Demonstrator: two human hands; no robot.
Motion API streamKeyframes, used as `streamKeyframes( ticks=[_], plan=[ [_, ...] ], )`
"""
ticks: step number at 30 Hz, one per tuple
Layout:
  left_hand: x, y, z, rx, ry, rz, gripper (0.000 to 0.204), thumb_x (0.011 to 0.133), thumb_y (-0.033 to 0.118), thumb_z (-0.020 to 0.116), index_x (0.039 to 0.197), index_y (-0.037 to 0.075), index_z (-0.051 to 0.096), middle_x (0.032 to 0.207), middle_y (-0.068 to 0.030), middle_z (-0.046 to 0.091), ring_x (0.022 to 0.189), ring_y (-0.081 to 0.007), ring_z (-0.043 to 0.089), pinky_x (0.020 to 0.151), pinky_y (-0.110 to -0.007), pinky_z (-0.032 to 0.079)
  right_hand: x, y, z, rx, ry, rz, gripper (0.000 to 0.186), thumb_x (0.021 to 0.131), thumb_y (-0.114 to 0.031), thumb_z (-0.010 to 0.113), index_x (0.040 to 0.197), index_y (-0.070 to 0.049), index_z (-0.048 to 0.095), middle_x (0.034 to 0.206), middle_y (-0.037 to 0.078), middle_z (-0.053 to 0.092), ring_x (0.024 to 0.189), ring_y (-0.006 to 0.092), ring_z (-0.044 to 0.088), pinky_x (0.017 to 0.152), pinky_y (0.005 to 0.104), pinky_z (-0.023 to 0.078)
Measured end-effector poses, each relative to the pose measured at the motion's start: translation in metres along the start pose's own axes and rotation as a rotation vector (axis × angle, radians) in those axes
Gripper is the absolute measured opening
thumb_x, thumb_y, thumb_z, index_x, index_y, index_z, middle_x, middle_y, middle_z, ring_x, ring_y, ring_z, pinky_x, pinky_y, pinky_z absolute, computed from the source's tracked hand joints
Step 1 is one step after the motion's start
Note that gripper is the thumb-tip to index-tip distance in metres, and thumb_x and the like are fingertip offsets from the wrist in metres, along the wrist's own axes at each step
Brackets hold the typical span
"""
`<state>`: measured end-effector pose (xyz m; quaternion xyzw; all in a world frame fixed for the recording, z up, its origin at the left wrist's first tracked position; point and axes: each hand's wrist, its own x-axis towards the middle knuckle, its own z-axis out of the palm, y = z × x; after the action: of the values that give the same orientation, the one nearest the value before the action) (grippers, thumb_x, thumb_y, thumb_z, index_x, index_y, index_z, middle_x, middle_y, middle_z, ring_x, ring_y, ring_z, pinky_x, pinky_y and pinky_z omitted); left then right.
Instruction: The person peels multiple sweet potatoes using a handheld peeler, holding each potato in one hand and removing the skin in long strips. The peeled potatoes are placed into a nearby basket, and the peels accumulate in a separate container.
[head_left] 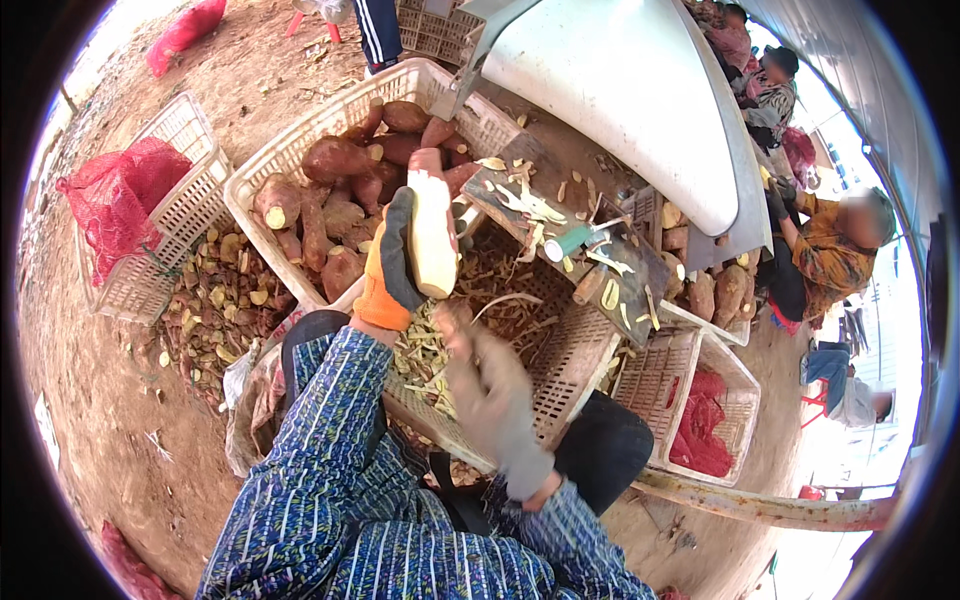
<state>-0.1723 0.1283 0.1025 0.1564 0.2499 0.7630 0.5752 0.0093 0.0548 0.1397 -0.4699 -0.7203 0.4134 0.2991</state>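
Note:
My left hand (392, 262), in an orange and black glove, is closed around a large sweet potato (433, 240). Pale yellow flesh shows along most of it, with reddish skin left at the far end. Below its near end is my right hand (490, 390), in a greyish glove and smeared by motion. Whether its fingers hold anything cannot be made out. Under both hands stands a crate (575, 375) with peelings (425, 365) inside. Across its far side lies a board (640, 270) bearing a green-handled tool (568, 243), a short wooden-handled tool (590, 285) and peel strips.
Ahead, a pale crate (262, 165) holds unpeeled sweet potatoes (335, 160). Red mesh bags lie over a crate (195, 215) at left and inside another crate (745, 400) at right. Scraps (215, 300) cover the left ground. A white metal chute (620, 90) overhangs; a co-worker (835, 250) sits at right.

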Motion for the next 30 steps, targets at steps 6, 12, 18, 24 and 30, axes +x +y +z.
streamKeyframes(
  ticks=[6,12,18,24,30],
  plan=[
    [0.002,-0.051,-0.03,0.281,-0.063,0.037,0.032,0.103,0.029,0.054,0.123,0.005,0.059,0.102,-0.007,0.067,0.089,-0.0174,0.066,0.077,-0.028,0.055,0.062,-0.012,-0.015,-0.23,0.197,-0.127,0.043,0.099,-0.02,0.055,0.134,0.004,0.053,0.103,0.023,0.062,0.093,0.0368,0.063,0.08,0.0422,0.053],
    [0.011,-0.012,-0.015,-0.073,0.036,-0.062,0.053,0.099,0.051,0.054,0.125,0.004,0.057,0.108,-0.0164,0.069,0.087,-0.0277,0.069,0.078,-0.039,0.06,-0.022,-0.002,-0.001,-0.082,-0.095,-0.078,0.038,0.097,-0.015,0.058,0.131,0.003,0.057,0.095,0.021,0.063,0.086,0.0338,0.064,0.072,0.0424,0.051],
    [-0.009,-0.04,0.0,0.359,0.031,0.105,0.037,0.105,0.029,0.048,0.127,0.001,0.056,0.109,-0.0112,0.066,0.098,-0.0231,0.064,0.083,-0.031,0.054,0.08,-0.003,-0.022,-0.402,0.256,-0.256,0.042,0.095,-0.016,0.062,0.13,0.005,0.055,0.107,0.024,0.064,0.092,0.0342,0.064,0.078,0.0437,0.054],
    [0.002,-0.015,-0.016,-0.075,-0.012,-0.089,0.047,0.099,0.043,0.059,0.124,0.003,0.059,0.103,-0.0124,0.069,0.09,-0.0242,0.069,0.081,-0.043,0.057,-0.006,-0.001,-0.004,-0.216,0.038,-0.288,0.036,0.094,-0.013,0.064,0.126,0.003,0.06,0.09,0.02,0.064,0.078,0.0304,0.064,0.066,0.039,0.053],
    [-0.006,-0.028,0.007,0.119,-0.024,-0.072,0.033,0.101,0.033,0.057,0.112,0.002,0.058,0.084,-0.0085,0.063,0.068,-0.0213,0.064,0.062,-0.039,0.057,0.053,-0.006,-0.012,-0.417,0.284,-0.415,0.039,0.096,-0.012,0.06,0.132,0.001,0.055,0.1,0.02,0.065,0.084,0.029,0.065,0.071,0.0379,0.055]
  ],
)
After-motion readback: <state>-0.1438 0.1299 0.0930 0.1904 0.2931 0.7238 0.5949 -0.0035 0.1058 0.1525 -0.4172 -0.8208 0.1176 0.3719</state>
